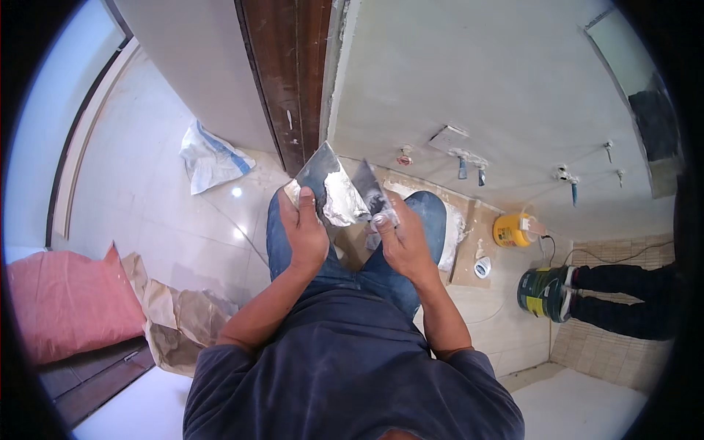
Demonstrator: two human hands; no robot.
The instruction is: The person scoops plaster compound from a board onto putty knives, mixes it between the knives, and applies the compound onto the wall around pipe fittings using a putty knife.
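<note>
My left hand (304, 238) grips a wide metal scraper blade (317, 168) with a lump of white paste (339, 198) spread on its face. Just to the right, my right hand (402, 242) holds a second, narrower metal blade (366, 183) smeared with the paste. The two blades are close together above my knees; I cannot tell whether they touch. Their handles are mostly hidden by my fingers.
A brown door frame (279, 73) and wall with capped pipes (463, 167) stand ahead. A yellow tub (510, 231) and cardboard (469, 264) lie right, where another person's legs (616, 293) rest on a green bucket (535, 290). A white sack (209, 161) and pink sheet (70, 308) lie left.
</note>
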